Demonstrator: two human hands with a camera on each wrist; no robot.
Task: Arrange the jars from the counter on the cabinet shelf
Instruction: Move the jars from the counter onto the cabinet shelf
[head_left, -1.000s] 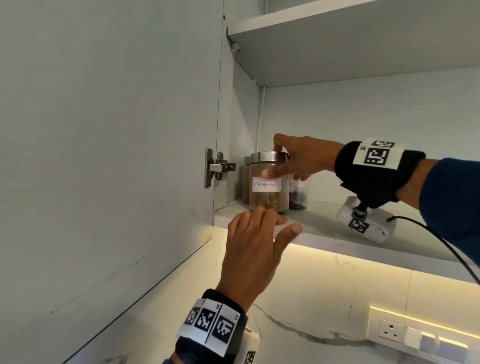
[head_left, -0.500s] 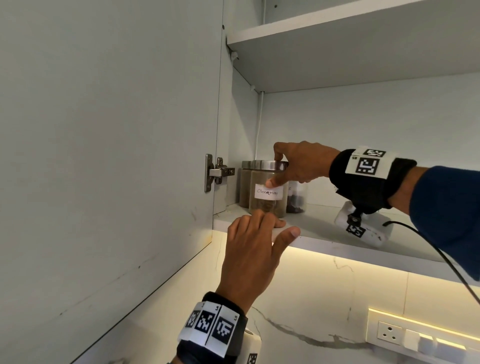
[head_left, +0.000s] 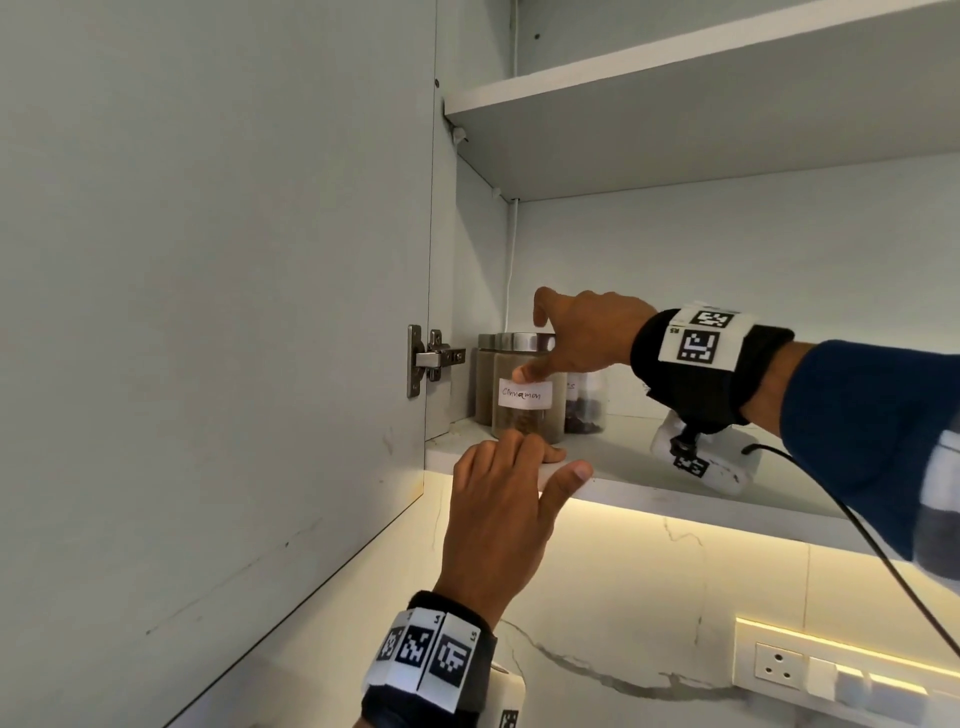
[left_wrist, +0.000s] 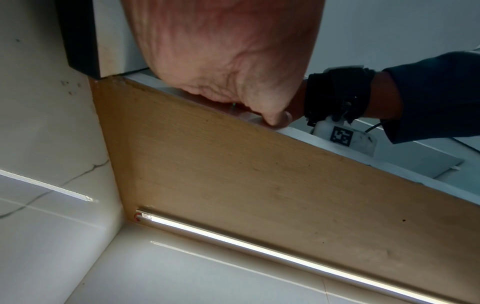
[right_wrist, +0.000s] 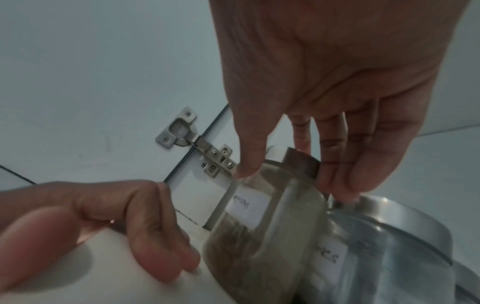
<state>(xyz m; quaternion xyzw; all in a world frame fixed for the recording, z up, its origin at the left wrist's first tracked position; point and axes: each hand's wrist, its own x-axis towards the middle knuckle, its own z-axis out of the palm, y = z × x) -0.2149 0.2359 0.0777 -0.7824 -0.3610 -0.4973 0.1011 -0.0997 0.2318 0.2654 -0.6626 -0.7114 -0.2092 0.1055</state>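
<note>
**Cinnamon jar set down at the left end of the shelf, hand still on it**

Compared with a second ago, the cinnamon jar (head_left: 527, 387) has been eased a little further in towards the left wall of the cabinet, left of centre in the head view, and now stands upright on the cabinet shelf (head_left: 628, 460). The right hand (head_left: 582, 332) still grasps it near the top, thumb on the glass just above the label and fingers curled behind the steel lid. The left hand (head_left: 506, 499) has kept its place at the shelf's front edge, fingers laid flat on the board and thumb out, holding nothing.

Judged from this, the placing of this jar is all but done; letting go is what remains.

Two other jars stand close by: a second jar (head_left: 586, 402) with dark contents, touching or just beside it on the right, and a third jar (head_left: 485, 379) behind it on the left.

The front jar's white label, handwritten, reads "Cinnamon". In the right wrist view the second jar's label shows only "…oves". The wristbands carry square black-and-white code tags. A wall socket (head_left: 777, 665) sits at lower right.
</note>
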